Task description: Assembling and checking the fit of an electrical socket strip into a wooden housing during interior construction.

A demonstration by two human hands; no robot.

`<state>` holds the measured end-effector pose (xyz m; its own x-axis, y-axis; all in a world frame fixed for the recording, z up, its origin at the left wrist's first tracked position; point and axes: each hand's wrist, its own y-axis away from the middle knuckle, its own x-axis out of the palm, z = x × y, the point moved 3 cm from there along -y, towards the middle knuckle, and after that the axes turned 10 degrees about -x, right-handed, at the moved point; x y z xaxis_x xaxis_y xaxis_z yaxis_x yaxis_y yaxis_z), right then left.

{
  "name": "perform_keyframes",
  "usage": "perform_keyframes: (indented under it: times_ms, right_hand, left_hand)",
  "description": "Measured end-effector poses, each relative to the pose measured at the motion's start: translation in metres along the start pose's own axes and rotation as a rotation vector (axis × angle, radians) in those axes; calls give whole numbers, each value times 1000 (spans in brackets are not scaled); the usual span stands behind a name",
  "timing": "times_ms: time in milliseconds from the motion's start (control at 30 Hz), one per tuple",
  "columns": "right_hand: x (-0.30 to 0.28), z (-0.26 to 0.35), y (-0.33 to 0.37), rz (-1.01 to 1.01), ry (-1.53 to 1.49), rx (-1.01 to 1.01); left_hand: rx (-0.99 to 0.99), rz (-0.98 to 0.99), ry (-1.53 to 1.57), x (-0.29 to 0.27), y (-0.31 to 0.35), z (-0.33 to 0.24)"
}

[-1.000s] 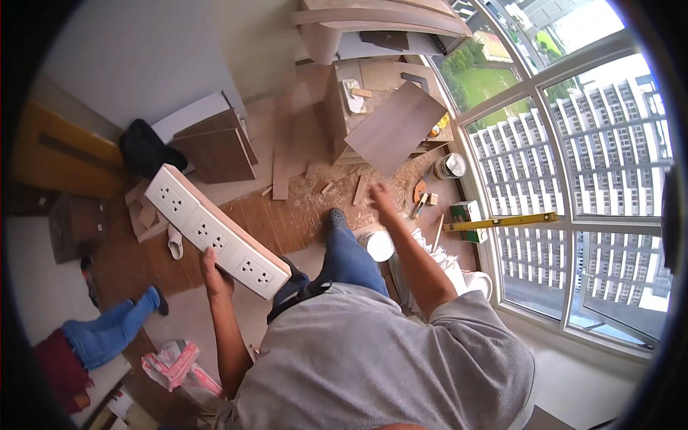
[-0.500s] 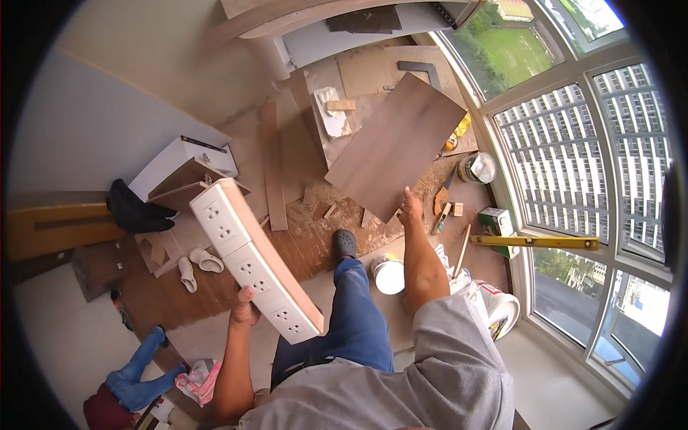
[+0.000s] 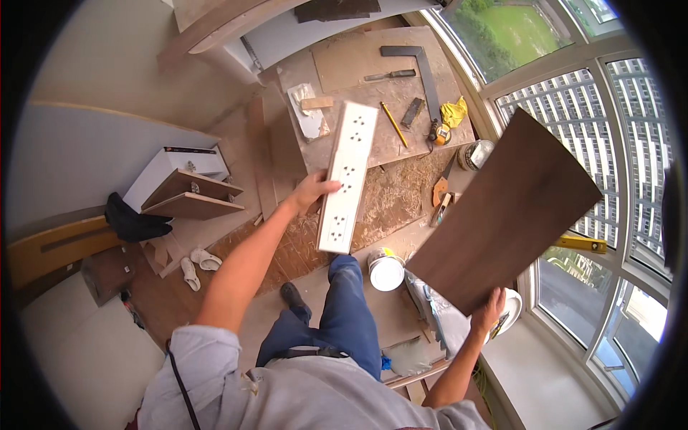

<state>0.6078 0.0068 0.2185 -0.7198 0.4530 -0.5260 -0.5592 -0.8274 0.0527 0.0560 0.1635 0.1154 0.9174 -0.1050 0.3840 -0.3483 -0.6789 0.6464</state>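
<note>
My left hand (image 3: 315, 190) grips the long white power outlet strip (image 3: 348, 175) by its left edge. Several sockets run along its face, which points up at me. The strip stands upright in the picture, in front of the workbench. Off to the right, my right hand (image 3: 489, 311) is closed on the lower corner of a dark brown wooden board (image 3: 512, 211). Tilted, that board hides part of the window and the buckets below it. Its grip side shows fingers at the edge; the thumb is partly hidden.
On the dusty workbench (image 3: 337, 64) lie a carpenter's square (image 3: 428, 86), a chisel (image 3: 390, 74), a yellow pencil (image 3: 394, 125) and a tape measure (image 3: 440, 133). A white bucket (image 3: 387, 272) stands by my leg. Wood shavings (image 3: 393, 193) cover the floor. A small cabinet (image 3: 188, 175) lies left.
The outlet strip has swung from the left to the middle, up toward the workbench. The board has moved right and toward me, uncovering the tools on the bench.
</note>
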Motion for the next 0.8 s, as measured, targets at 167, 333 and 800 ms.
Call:
perform_keyframes:
  times_ms: [167,333,800]
  right_hand:
    - [-51,-31,40,9,-157,69]
    - [-55,-63,76,-109,-231,180]
    - [-40,-59,70,-152,-364,265]
  left_hand:
    - [-129,-38,-67,-16,-104,-5]
    - [-131,-136,-18,-18,-133,-11]
    - [-174,-266,-213,-29,-151,-10]
